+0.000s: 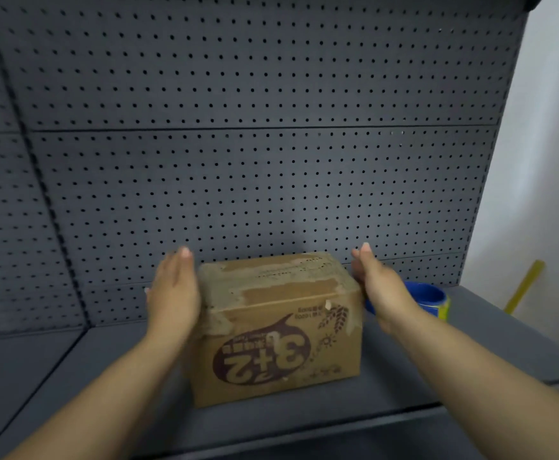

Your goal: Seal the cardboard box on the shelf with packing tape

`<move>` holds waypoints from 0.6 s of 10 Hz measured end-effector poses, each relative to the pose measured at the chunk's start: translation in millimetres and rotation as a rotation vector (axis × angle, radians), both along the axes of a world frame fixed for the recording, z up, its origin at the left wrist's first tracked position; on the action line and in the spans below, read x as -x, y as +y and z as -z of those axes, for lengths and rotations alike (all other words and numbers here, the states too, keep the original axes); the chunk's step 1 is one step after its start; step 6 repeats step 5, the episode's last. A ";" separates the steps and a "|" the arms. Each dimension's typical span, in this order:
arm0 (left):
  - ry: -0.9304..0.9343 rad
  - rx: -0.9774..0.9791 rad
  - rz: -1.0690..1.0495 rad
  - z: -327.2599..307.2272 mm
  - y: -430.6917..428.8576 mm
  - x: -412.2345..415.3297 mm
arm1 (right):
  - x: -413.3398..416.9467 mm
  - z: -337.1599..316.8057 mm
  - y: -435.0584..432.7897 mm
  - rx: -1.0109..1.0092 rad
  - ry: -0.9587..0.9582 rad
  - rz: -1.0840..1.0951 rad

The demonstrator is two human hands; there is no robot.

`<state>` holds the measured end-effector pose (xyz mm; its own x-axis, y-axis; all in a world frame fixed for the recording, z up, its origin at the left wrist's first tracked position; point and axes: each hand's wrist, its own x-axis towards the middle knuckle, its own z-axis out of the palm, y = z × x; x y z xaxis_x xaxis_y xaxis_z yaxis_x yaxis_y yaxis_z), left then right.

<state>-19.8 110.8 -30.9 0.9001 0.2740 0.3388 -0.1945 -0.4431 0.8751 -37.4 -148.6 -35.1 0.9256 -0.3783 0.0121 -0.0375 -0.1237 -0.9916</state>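
On the dark grey shelf, about midway between its back edge and its front edge, stands the cardboard box, closed, its top flaps scarred with pale torn patches and its printed front upside down toward the camera. The left hand is flat, fingers straight and together, palm against or just beside the box's left end; the blur hides whether it touches. The right hand is likewise flat with fingers together, set at the box's upper right edge, close enough to seem in contact. Neither hand grasps anything. Just beyond the right hand, toward the shelf's right back corner, lies a blue roll of packing tape with a yellow band, partly hidden by the wrist. Bare shelf surface lies left of the box and in front of it up to the front edge. Behind the box rises the perforated back panel, with only a narrow gap. A yellow stick leans beyond the shelf's right edge against a white wall.
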 end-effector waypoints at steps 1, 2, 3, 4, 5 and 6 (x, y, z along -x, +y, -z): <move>0.247 0.459 0.104 14.2 -4.7 19.9 | 3.8 3.7 19.5 0.027 0.042 0.013; 0.269 0.625 0.176 17.0 -7.6 27.1 | 7.6 7.2 29.3 0.071 0.037 0.046; 0.255 0.728 0.221 20.7 -7.6 25.1 | 10.1 9.6 30.4 0.028 0.039 0.039; 0.299 0.794 0.280 9.4 -5.5 35.2 | 19.9 -1.4 27.7 -0.212 0.043 -0.023; 0.314 0.773 0.363 -7.9 -10.4 54.3 | 32.6 -12.4 18.4 -0.371 0.087 -0.160; 0.314 0.773 0.363 -7.9 -10.4 54.3 | 32.6 -12.4 18.4 -0.371 0.087 -0.160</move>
